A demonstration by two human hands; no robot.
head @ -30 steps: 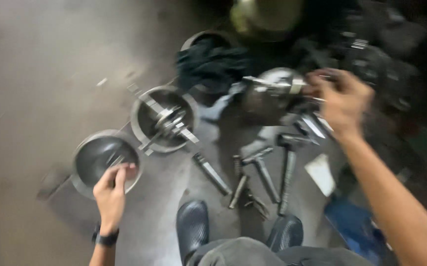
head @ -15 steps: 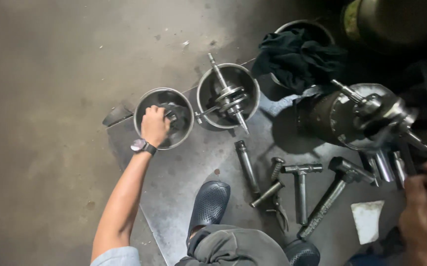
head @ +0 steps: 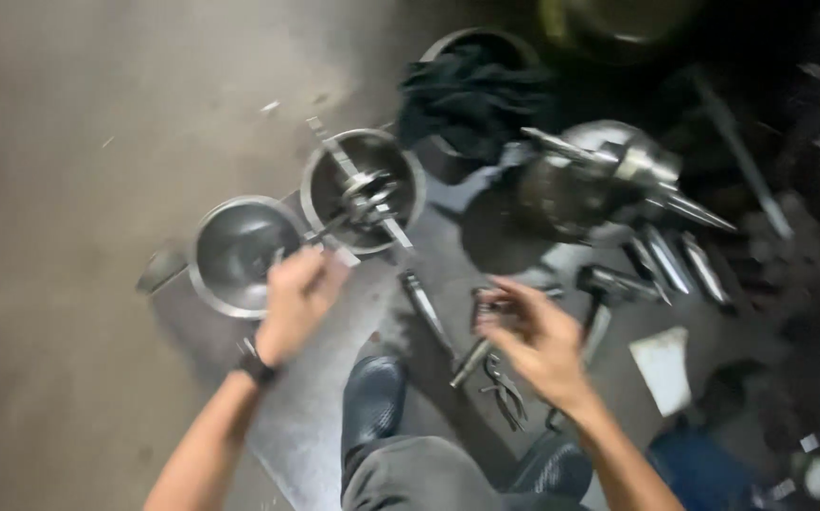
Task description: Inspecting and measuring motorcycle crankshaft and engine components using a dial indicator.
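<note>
**Two hands over bowls and tools on the workshop floor**

While the picture is blurred by motion, the main layout can still be read. The left hand (head: 298,301) hangs at the near rim of a shallow metal bowl (head: 230,248), fingers curled loosely downward; whether anything is pinched between them cannot be told. A dark watch (head: 255,363) sits on that wrist. Just beyond and to the right of this hand stands a second metal bowl (head: 320,180), touching or nearly touching the first, with a shaft-like metal part (head: 365,194) lying across it and sticking out past both rims.

The right hand (head: 535,343) is held palm down with the fingers spread and half bent, hovering over a scatter of hand tools; it appears to grip nothing. Directly beneath its fingertips lie pliers (head: 505,390), and between the two hands a metal rod (head: 426,308) lies on the floor. Beyond the right hand sits a bulky engine part (head: 561,185) with spindles jutting out, and past that a dark rag (head: 471,95) is heaped over a third bowl (head: 486,40). To the right of the hand lie a hammer (head: 613,284), several long chisel-like tools (head: 684,265) and a small white card (head: 663,367).

Below both hands, close to the person's body, a dark shoe (head: 372,402) rests on a grey metal sheet (head: 306,435) spread on the concrete floor (head: 69,142).
</note>
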